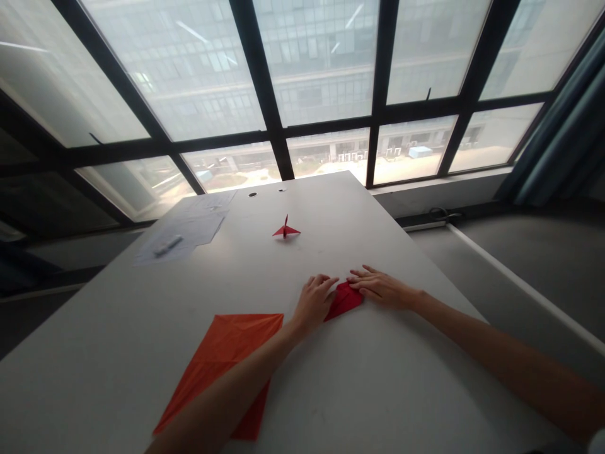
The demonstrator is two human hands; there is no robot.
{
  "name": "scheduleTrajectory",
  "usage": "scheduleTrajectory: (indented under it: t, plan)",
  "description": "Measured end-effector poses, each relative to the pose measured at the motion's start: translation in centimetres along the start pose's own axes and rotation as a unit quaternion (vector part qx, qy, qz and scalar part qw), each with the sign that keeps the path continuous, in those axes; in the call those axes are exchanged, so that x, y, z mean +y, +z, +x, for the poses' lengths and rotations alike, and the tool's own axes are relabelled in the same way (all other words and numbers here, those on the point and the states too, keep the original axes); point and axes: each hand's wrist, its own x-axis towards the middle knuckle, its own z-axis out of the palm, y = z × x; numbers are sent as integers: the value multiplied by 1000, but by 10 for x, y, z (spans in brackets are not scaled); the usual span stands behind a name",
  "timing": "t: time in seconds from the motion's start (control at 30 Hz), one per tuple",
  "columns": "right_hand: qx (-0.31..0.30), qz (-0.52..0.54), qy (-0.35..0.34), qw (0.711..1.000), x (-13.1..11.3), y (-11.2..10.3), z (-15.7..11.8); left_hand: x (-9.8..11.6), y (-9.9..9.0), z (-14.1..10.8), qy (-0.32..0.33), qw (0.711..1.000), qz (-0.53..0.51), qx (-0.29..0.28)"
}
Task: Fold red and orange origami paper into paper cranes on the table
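A folded piece of red origami paper [345, 301] lies on the white table [378, 384], between my two hands. My left hand [314, 304] rests against its left side with curled fingers, and my right hand [380, 288] presses its fingertips on its upper edge. Part of the paper is hidden under my fingers. Below and to the left, a large orange paper sheet [217, 369] lies flat, partly covered by my left forearm. A small red origami crane [285, 230] stands farther up the table.
Sheets of printed paper [184, 230] lie at the table's far left, with a grey pen-like object [167, 246] on them. Two round holes [253, 194] sit near the far edge. Large dark-framed windows stand beyond the table, and a blue-grey curtain [558, 120] hangs at right.
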Motion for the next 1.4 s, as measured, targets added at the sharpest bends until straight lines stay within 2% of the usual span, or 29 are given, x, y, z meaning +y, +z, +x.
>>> scheduleTrajectory:
  t: [0.1,0.23,0.33,0.43,0.5,0.57,0.67,0.8,0.9,1.13,1.27,1.33,1.4]
  plan:
    - [50,-3,-3,999,3,8,15,2,2,-3,14,1000,20,-7]
    - [133,-40,27,990,-3,23,20,3,1,-6,26,1000,15,1]
    - [160,-62,47,984,-9,28,17,8,-1,-9,76,997,17,-14]
    - [149,-82,49,984,-11,29,12,15,0,-15,136,983,78,-92]
    - [128,-110,52,984,-13,30,7,18,1,-19,147,973,115,-133]
    - [110,-152,78,979,-15,33,3,18,1,-22,141,969,131,-152]
    - [105,-190,127,968,-21,37,0,17,2,-23,121,972,135,-151]
    - [54,-160,88,982,-28,41,1,15,3,-23,116,973,137,-144]
    - [36,-150,102,983,-25,40,0,14,3,-24,117,971,140,-152]
    - [66,-182,203,960,7,35,-11,11,6,-23,123,967,156,-161]
    - [145,-188,269,933,6,28,-8,12,7,-22,115,968,151,-164]
    - [173,-184,247,936,-2,25,-4,13,6,-22,115,969,141,-164]
    - [130,-166,168,963,-12,25,0,13,7,-23,119,971,128,-163]
